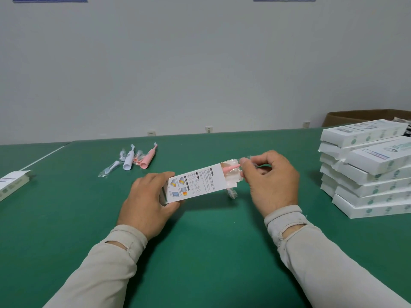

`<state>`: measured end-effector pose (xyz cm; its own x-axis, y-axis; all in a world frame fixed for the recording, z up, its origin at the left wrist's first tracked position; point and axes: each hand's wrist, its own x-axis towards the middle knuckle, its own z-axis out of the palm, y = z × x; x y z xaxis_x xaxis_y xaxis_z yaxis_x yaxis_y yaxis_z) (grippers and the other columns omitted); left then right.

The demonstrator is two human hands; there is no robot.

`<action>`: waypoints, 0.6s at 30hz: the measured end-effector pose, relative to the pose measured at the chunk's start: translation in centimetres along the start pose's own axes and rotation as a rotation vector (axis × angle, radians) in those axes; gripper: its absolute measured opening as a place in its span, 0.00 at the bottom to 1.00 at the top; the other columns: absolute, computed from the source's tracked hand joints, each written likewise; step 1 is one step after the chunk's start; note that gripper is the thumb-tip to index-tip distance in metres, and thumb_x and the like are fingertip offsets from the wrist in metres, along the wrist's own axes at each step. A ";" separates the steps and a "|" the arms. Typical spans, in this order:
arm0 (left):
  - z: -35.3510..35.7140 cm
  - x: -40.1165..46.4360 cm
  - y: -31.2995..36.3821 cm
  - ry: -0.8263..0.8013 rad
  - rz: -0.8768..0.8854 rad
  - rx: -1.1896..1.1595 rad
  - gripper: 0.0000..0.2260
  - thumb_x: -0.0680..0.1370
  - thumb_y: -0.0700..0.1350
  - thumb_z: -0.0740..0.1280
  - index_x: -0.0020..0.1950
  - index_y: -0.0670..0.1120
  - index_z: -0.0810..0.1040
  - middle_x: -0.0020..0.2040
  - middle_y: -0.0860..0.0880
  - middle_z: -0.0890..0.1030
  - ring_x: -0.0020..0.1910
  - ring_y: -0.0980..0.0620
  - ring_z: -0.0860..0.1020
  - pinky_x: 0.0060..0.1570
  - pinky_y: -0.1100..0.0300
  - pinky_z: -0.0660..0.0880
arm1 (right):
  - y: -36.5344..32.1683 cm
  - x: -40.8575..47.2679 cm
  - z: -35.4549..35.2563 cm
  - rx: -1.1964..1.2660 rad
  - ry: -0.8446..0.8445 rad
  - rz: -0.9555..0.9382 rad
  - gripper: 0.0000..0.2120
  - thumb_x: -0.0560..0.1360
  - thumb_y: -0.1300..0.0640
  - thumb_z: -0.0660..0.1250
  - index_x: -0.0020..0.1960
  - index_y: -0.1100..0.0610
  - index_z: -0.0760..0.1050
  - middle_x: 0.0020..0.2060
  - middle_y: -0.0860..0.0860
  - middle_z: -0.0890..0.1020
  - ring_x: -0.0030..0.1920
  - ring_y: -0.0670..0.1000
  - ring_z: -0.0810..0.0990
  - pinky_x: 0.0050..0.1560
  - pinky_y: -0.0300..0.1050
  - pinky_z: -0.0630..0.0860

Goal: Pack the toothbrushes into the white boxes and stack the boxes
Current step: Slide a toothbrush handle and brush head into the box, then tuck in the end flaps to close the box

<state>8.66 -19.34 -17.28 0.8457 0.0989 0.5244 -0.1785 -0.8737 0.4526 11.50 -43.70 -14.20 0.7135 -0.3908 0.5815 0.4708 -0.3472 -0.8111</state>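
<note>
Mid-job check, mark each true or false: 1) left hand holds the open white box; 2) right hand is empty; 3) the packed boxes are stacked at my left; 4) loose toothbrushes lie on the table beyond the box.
1) True: the left hand grips the open white box.
2) False: the right hand pinches a pink toothbrush at the box mouth.
3) False: the stacked boxes are at the right.
4) True: loose toothbrushes lie on the green table.
</note>
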 end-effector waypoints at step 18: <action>0.1 0.0 0.0 -0.013 0.003 0.001 0.24 0.70 0.50 0.74 0.66 0.59 0.74 0.55 0.61 0.73 0.59 0.50 0.69 0.57 0.51 0.71 | -0.2 0.0 -0.3 -0.134 -0.016 -0.182 0.11 0.72 0.58 0.75 0.34 0.53 0.77 0.36 0.42 0.76 0.39 0.37 0.77 0.38 0.25 0.69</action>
<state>8.71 -19.40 -17.41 0.8516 0.0899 0.5165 -0.1806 -0.8746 0.4500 11.26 -43.89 -13.99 0.6316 -0.2982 0.7157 0.5204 -0.5212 -0.6764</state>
